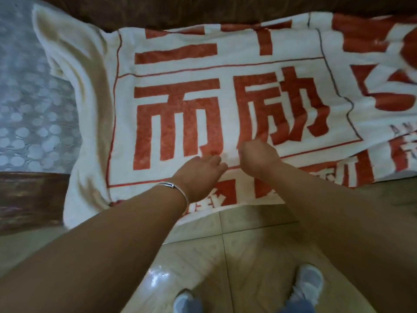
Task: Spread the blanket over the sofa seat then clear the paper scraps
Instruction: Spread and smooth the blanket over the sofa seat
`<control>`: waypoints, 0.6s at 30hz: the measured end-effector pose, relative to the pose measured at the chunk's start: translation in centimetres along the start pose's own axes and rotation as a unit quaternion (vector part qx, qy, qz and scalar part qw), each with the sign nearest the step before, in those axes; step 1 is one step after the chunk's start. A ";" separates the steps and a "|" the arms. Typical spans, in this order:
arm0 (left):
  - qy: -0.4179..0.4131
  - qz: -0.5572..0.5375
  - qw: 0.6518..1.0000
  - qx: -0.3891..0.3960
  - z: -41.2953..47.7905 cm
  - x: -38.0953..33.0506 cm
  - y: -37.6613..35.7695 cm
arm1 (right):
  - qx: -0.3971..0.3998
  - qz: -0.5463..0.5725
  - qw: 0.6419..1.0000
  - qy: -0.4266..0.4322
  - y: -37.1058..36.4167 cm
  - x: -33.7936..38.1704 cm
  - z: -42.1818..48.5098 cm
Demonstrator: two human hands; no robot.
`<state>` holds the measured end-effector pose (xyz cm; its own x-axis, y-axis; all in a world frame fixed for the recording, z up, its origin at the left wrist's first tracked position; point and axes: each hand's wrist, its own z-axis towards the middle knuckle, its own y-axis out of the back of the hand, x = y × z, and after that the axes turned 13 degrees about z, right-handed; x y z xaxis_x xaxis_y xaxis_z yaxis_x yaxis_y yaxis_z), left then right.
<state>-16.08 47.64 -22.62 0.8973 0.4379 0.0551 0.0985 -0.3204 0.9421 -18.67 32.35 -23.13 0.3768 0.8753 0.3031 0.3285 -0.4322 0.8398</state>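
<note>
- Hands sit close together: left hand [203, 170] rests loose-fingered on the blanket [180, 109], right hand [259, 159] curled (pinching fabric or not, cannot tell).
- Blanket covers the sofa [203, 10] seat, front edge hanging down.

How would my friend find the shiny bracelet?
Start at the big white blanket with red characters on the sofa. The left arm reaches onto it, the bracelet circling its wrist. It is a thin silver band; the right arm wears none.
</note>
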 end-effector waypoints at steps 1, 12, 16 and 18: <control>-0.018 -0.008 1.000 -0.010 1.6 -1.7 0.2 | -0.010 -0.010 1.000 -0.009 0.7 -1.7 -0.2; -0.083 -0.110 0.990 0.007 18.8 -20.3 5.7 | -0.011 -0.135 0.984 -0.113 7.9 -26.8 -3.6; -0.082 -0.048 0.995 0.001 24.8 -24.9 6.3 | -0.012 -0.125 0.986 -0.106 8.4 -33.8 -3.8; -0.020 -0.032 0.999 0.006 26.7 -26.4 6.2 | -0.032 -0.150 0.987 -0.047 8.4 -35.3 -3.6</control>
<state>-27.68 11.62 -27.12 0.9055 0.4240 -0.0182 0.1611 -0.3038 0.9390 -32.37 -1.40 -25.18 0.3513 0.9363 -0.0046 0.3828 -0.1392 0.9133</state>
